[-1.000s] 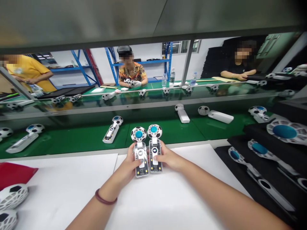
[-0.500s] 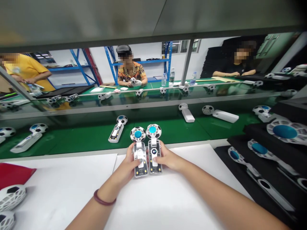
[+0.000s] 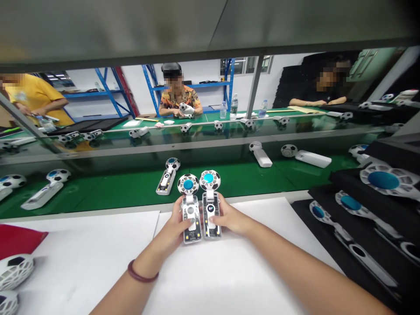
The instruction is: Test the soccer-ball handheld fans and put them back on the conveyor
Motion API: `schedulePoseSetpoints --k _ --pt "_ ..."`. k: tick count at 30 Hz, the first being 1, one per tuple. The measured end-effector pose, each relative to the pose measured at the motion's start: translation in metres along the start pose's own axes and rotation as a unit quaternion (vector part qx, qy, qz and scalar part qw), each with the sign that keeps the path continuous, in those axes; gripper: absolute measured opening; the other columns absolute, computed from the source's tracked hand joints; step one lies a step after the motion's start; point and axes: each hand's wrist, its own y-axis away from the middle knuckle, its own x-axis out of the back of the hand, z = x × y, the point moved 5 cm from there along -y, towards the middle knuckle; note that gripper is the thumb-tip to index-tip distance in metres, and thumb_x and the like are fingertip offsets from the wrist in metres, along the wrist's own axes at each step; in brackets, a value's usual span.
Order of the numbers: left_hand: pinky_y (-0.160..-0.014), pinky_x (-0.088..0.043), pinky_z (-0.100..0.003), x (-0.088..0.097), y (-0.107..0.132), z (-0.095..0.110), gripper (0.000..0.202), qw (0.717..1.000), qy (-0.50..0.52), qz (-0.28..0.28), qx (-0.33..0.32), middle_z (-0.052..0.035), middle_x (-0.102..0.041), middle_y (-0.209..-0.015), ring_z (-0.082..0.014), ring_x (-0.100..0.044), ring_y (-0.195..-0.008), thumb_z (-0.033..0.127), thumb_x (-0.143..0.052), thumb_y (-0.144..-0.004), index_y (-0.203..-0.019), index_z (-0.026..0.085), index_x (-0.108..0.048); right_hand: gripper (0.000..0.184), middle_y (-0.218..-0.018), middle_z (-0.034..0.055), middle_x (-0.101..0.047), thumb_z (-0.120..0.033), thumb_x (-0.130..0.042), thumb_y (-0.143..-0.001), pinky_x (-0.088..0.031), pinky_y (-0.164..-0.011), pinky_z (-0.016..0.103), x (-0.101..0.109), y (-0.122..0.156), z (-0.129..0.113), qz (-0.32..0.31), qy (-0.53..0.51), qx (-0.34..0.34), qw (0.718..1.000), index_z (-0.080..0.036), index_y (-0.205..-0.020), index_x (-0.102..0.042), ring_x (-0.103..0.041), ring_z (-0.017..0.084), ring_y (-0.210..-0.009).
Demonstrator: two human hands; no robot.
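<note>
My left hand (image 3: 179, 223) is closed around the clear handle of a handheld fan (image 3: 192, 223), thumb on its white front strip. A second handheld fan (image 3: 211, 218) is gripped in my right hand (image 3: 226, 216), with the thumb likewise on the strip. Both fans stand side by side, their football-patterned round heads with blue centres pointing away from me. Small lit characters show on the right fan's round display; the left one's display looks plain grey. Through the clear handles I see dark circuit boards and yellow squares. My other fingers are mostly hidden behind the handles.
White sheets (image 3: 98, 245) cover the bench below my hands. Beyond runs a green conveyor belt (image 3: 108, 192) carrying several similar fans. Black trays (image 3: 331, 258) with fans are stacked at right. A red sheet (image 3: 19, 239) and football-patterned heads (image 3: 16, 271) lie at left. Co-workers sit opposite.
Fans on the near green belt have shifted slightly right, those on the far belt slightly left. My hands and both held fans have stayed nearly in place.
</note>
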Motion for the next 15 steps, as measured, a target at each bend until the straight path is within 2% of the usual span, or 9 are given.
schedulePoseSetpoints --k 4,7,10,13,15 --pt "-0.079 -0.049 -0.041 -0.002 0.001 0.0 0.087 1.0 -0.012 0.006 0.0 -0.0095 -0.056 -0.114 -0.0293 -0.06 -0.096 0.026 -0.078 -0.062 -0.129 0.031 -0.022 0.083 -0.117 0.0073 -0.05 -0.032 -0.077 -0.063 -0.036 -0.097 0.043 -0.001 0.0 0.003 -0.012 -0.021 0.01 1.0 -0.024 -0.126 -0.025 -0.05 0.024 -0.109" --pt "-0.083 -0.047 -0.041 -0.005 0.003 0.004 0.088 0.999 -0.039 0.018 -0.024 -0.0099 -0.054 -0.118 -0.0293 -0.057 -0.101 0.029 -0.076 -0.065 -0.131 0.031 -0.018 0.083 -0.115 0.0084 -0.05 -0.033 -0.077 -0.063 -0.037 -0.096 0.045 -0.002 0.001 0.0 -0.012 -0.034 0.021 0.999 -0.024 -0.125 -0.023 -0.053 0.024 -0.106" --pt "-0.084 -0.046 -0.04 -0.007 0.006 0.016 0.089 0.99 -0.09 0.051 -0.094 -0.0095 -0.052 -0.119 -0.0272 -0.057 -0.1 0.029 -0.076 -0.065 -0.13 0.031 -0.016 0.074 -0.112 0.0071 -0.05 -0.032 -0.075 -0.065 -0.043 -0.089 0.044 -0.003 0.005 -0.019 -0.018 -0.046 0.073 0.996 -0.026 -0.12 -0.025 -0.056 0.022 -0.1" --pt "-0.08 -0.048 -0.038 -0.006 0.011 0.034 0.078 0.973 -0.123 0.096 -0.168 -0.0077 -0.05 -0.118 -0.0232 -0.058 -0.093 0.027 -0.077 -0.062 -0.122 0.029 -0.026 0.063 -0.11 0.006 -0.049 -0.03 -0.074 -0.067 -0.046 -0.083 0.041 -0.005 0.015 -0.047 -0.023 -0.029 0.139 0.99 -0.026 -0.111 -0.03 -0.057 0.02 -0.098" --pt "-0.077 -0.05 -0.037 -0.007 0.015 0.045 0.066 0.969 -0.112 0.109 -0.189 -0.0059 -0.052 -0.115 -0.0222 -0.059 -0.089 0.027 -0.077 -0.063 -0.114 0.028 -0.036 0.058 -0.109 0.006 -0.049 -0.028 -0.073 -0.068 -0.046 -0.083 0.04 -0.008 0.021 -0.061 -0.026 -0.013 0.161 0.986 -0.026 -0.109 -0.032 -0.056 0.02 -0.099"
